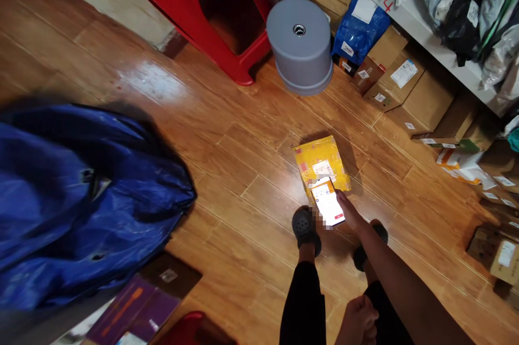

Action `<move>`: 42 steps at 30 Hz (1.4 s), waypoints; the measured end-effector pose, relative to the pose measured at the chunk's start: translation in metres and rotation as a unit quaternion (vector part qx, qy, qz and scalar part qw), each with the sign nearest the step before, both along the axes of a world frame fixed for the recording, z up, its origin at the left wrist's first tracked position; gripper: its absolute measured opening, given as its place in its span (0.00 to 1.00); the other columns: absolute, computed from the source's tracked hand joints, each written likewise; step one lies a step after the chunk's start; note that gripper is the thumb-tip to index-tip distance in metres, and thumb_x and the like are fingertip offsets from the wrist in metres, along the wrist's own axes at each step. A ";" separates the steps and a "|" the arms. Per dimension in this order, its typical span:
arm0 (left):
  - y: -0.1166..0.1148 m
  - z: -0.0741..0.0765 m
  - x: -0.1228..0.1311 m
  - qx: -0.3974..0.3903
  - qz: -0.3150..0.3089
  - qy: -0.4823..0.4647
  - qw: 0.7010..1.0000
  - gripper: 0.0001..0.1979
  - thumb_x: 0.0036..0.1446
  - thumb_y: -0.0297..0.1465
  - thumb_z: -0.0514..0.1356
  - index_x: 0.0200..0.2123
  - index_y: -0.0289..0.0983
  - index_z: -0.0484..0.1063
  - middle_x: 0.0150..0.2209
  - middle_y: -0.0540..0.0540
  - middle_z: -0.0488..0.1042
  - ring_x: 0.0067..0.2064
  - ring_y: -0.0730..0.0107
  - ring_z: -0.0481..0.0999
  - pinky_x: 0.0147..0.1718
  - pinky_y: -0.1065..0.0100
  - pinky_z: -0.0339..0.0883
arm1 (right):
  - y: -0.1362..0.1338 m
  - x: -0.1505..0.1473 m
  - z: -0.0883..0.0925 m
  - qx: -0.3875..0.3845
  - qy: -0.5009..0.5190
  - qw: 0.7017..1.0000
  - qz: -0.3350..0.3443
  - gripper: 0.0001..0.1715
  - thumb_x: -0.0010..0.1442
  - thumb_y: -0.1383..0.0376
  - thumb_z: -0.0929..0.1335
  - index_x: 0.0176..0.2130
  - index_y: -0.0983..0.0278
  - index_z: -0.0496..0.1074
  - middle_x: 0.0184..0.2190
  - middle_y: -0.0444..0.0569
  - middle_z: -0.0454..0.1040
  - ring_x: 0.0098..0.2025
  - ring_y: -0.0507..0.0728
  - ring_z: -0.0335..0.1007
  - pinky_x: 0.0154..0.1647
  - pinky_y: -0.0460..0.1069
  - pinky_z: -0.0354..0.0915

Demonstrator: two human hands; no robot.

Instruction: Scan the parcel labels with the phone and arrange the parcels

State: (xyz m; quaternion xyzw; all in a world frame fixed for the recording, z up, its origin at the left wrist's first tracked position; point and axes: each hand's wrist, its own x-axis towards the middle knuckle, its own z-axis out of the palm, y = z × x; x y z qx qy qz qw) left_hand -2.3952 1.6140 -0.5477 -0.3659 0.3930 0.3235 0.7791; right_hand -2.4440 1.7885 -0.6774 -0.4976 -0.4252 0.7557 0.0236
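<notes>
Right hand grips a lit phone over the yellow parcel, label unreadable; left hand fisted.

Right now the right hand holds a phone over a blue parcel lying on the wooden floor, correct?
Not quite: the parcel is yellow, not blue. The head view shows the right hand holding the phone over it on the wooden floor.
</notes>
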 end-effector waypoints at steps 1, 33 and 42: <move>0.001 0.001 -0.001 0.000 -0.003 -0.002 1.000 0.18 0.32 0.29 0.63 0.20 0.41 0.53 0.13 0.60 0.51 0.15 0.83 0.49 0.20 0.70 0.32 | 0.000 0.001 -0.001 -0.003 -0.002 1.000 -0.003 0.33 0.60 0.38 0.66 0.53 0.57 0.71 0.56 0.51 0.75 0.65 0.66 0.61 0.68 0.61 0.55; 0.008 0.008 -0.005 0.012 0.007 0.015 1.000 0.16 0.35 0.30 0.61 0.22 0.41 0.52 0.14 0.62 0.47 0.17 0.84 0.45 0.21 0.71 0.37 | 0.000 0.059 0.082 -0.039 0.074 0.996 0.006 0.43 0.48 0.70 0.73 0.61 0.54 0.61 0.57 0.49 0.74 0.58 0.65 0.71 0.59 0.63 0.66; 0.009 0.010 0.000 0.023 0.008 0.020 0.999 0.17 0.38 0.32 0.63 0.23 0.41 0.53 0.15 0.62 0.47 0.18 0.84 0.46 0.23 0.71 0.38 | -0.010 0.081 0.092 -0.039 0.076 0.995 -0.040 0.44 0.50 0.65 0.75 0.62 0.55 0.57 0.58 0.54 0.73 0.57 0.66 0.72 0.56 0.63 0.69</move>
